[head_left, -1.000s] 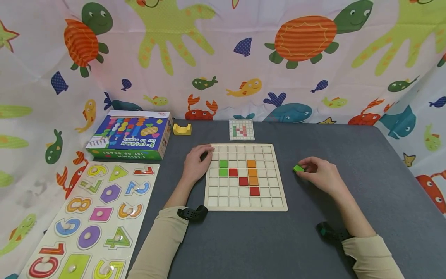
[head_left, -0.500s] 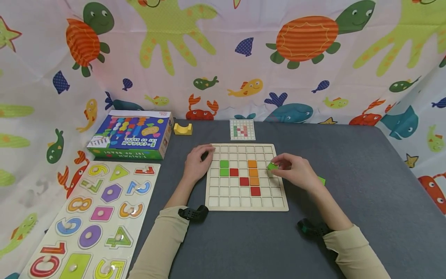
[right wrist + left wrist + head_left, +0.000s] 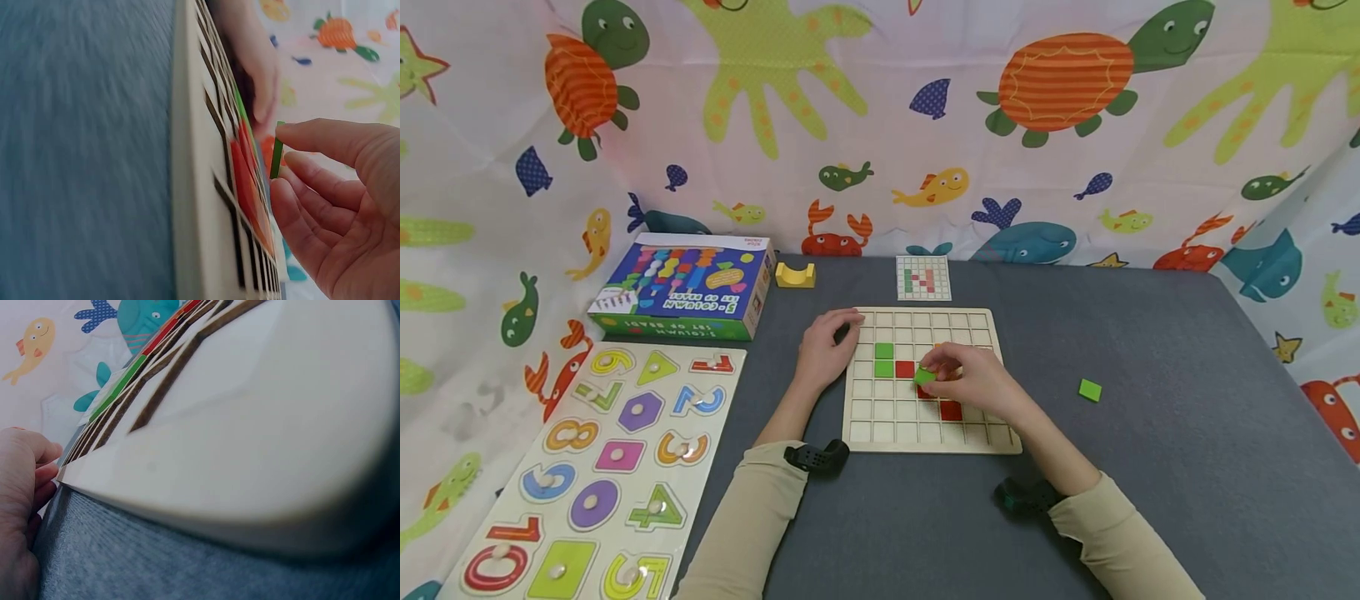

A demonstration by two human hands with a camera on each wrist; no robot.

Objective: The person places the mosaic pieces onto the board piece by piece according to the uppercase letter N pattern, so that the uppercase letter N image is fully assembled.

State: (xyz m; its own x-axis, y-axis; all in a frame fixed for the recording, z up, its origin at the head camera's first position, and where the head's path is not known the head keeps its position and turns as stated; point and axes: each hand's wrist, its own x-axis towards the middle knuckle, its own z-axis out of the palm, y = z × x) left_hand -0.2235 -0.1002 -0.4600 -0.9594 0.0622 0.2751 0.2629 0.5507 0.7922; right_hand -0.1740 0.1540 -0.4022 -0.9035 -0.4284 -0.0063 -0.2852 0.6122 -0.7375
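Observation:
My right hand (image 3: pixel 973 382) pinches a small green square tile (image 3: pixel 924 377) between thumb and index finger, above the middle of a pale wooden grid board (image 3: pixel 861 432). In the right wrist view that tile (image 3: pixel 277 150) is edge-on between the fingertips. Fingertips of my left hand (image 3: pixel 826 354) touch the board's left edge near its far corner, fingers loosely bent. Two green tiles (image 3: pixel 883 359) and several red tiles (image 3: pixel 951 411) lie in the grid; the right hand hides most of the orange ones. Another green tile (image 3: pixel 1090 390) lies on the table to the right.
Beyond the board lies a small printed pattern card (image 3: pixel 923 278). At the left are a bead-set box (image 3: pixel 681 287), a yellow curved block (image 3: pixel 795 276) and a number-and-shape puzzle board (image 3: pixel 587 479). A patterned cloth (image 3: pixel 880 125) hangs behind the grey table (image 3: pixel 917 525).
My right hand has carried the green tile leftward from the table at the right to over the board's middle. The loose green tile has come into view. The left hand has stayed put.

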